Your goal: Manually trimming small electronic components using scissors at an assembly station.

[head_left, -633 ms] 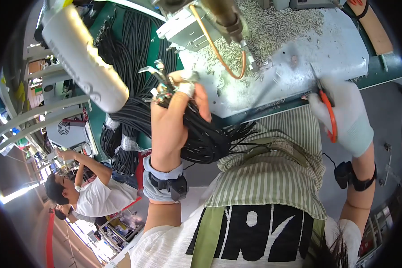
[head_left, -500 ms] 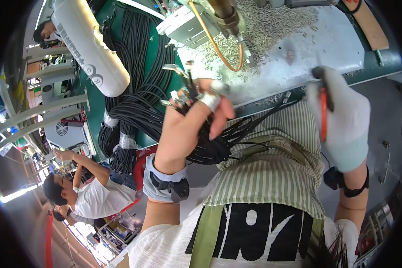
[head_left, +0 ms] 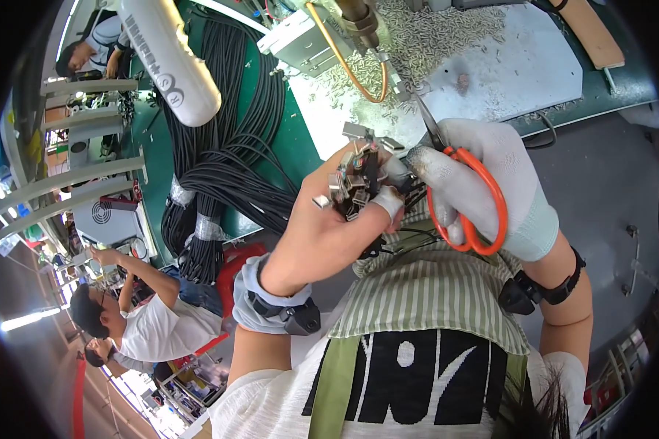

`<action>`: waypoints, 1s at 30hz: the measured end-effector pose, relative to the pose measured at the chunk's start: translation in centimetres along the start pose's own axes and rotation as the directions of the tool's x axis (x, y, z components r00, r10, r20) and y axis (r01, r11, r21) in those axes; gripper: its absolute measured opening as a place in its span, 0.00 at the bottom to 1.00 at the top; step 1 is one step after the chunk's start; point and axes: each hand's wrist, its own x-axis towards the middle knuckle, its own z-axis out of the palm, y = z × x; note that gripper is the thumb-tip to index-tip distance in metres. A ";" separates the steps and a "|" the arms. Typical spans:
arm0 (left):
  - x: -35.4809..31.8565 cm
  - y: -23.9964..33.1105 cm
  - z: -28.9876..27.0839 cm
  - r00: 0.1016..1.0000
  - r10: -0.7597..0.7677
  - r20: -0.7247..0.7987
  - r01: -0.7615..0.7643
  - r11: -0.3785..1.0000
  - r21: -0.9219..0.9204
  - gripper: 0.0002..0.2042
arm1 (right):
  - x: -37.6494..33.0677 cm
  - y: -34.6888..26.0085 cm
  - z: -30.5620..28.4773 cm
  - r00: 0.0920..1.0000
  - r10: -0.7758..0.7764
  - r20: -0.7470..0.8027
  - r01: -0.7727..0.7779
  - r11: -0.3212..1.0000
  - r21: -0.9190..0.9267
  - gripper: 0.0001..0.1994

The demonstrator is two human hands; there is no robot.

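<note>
The left hand is closed, its fingers curled and its thumb angled toward the right hand. That one, gloved, bends inward with folded fingers, its thumb near the left. Both arms reach forward, elbows apart.

Scissors with bright orange-red handles and grey blades; a white glove, smudged dark at a fingertip, its cuff pale mint; shiny silver connectors; black cables; a deep green tabletop; an amber-orange tube; a tan block; an apron in olive and off-white stripes; a grey floor.
</note>
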 end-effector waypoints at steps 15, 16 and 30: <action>0.9 -0.5 2.0 0.919 0.156 -0.363 -0.102 0.981 0.162 0.09 | -0.5 2.9 1.3 0.582 -0.805 -0.118 0.447 0.437 -0.780 0.05; 0.9 -0.5 2.0 0.924 0.183 -0.336 -0.126 0.975 0.183 0.09 | -0.8 2.9 1.6 0.631 -0.772 -0.084 0.395 0.412 -0.821 0.06; 1.3 0.0 0.9 0.804 0.586 0.106 -0.545 0.652 0.527 0.11 | -2.1 2.4 1.8 0.917 -0.399 -0.028 0.333 0.800 -0.499 0.05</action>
